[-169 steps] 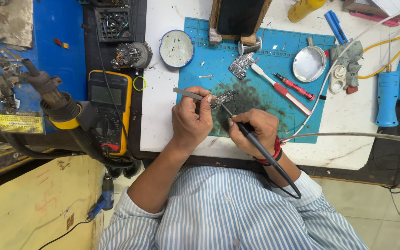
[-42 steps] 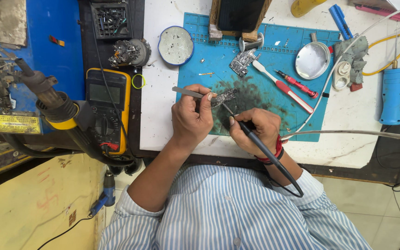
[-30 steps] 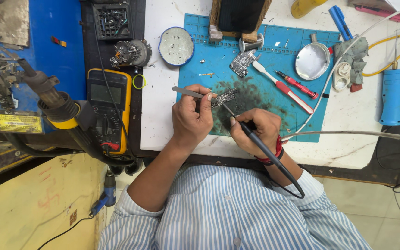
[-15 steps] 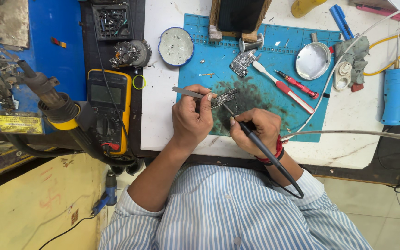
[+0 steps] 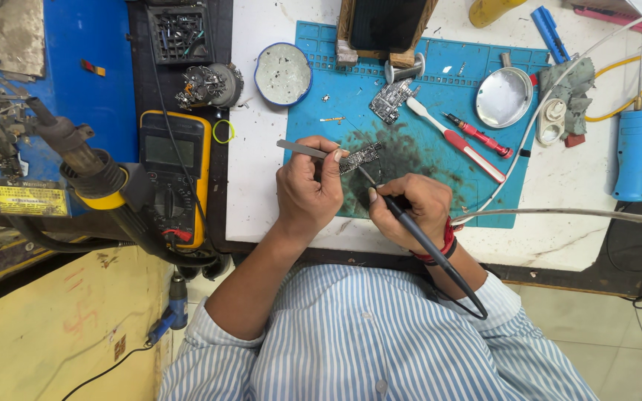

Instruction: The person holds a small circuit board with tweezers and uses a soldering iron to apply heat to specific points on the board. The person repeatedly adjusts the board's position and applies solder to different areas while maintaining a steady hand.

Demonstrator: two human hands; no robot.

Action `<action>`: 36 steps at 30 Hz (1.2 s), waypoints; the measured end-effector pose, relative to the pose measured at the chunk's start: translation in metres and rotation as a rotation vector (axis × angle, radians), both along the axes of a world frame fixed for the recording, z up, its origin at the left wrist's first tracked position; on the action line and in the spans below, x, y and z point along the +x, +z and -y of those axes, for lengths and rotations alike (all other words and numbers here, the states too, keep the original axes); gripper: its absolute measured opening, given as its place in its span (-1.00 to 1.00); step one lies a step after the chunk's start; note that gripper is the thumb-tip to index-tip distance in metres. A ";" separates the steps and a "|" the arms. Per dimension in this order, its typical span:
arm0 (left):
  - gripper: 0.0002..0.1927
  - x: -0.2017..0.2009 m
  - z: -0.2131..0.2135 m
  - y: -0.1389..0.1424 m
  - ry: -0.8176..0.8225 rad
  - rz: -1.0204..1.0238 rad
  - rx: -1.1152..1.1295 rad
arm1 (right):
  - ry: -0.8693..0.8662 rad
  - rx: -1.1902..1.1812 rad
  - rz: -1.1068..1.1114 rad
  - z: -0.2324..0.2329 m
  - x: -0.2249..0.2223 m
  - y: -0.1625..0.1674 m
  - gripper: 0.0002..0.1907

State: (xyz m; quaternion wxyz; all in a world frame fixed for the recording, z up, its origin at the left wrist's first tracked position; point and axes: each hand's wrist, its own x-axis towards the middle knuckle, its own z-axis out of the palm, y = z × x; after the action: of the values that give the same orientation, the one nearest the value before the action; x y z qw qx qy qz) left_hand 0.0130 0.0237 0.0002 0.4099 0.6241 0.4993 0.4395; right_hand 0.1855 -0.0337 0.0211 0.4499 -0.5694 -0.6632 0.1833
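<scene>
My left hand [image 5: 307,189] pinches metal tweezers [image 5: 302,149] whose tips rest on a small circuit board [image 5: 361,157] lying on the blue work mat [image 5: 425,111]. In my right hand [image 5: 409,210] a black soldering iron [image 5: 425,241] is held like a pen, its tip touching the same board. The iron's cable runs back past my wrist, which wears a red band. Both hands sit close together at the mat's near edge.
A second circuit board [image 5: 391,100], a white-and-red brush [image 5: 458,141], a red screwdriver [image 5: 477,134] and a round metal dish [image 5: 504,97] lie on the mat. A round tin [image 5: 282,73] stands left of the mat. A yellow multimeter [image 5: 172,174] and a hot-air nozzle [image 5: 83,160] are further left.
None of note: both hands stay on the board with tweezers and iron, with only tiny shifts of the iron's tip.
</scene>
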 end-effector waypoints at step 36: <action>-0.91 -0.001 0.000 0.001 -0.011 0.028 0.025 | -0.123 0.036 -0.062 0.004 0.001 -0.007 -0.80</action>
State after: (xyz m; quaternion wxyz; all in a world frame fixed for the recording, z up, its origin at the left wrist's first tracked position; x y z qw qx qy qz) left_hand 0.0123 0.0238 0.0016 0.4114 0.6257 0.4848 0.4519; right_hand 0.1860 -0.0373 0.0143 0.4908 -0.5950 -0.6158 0.1606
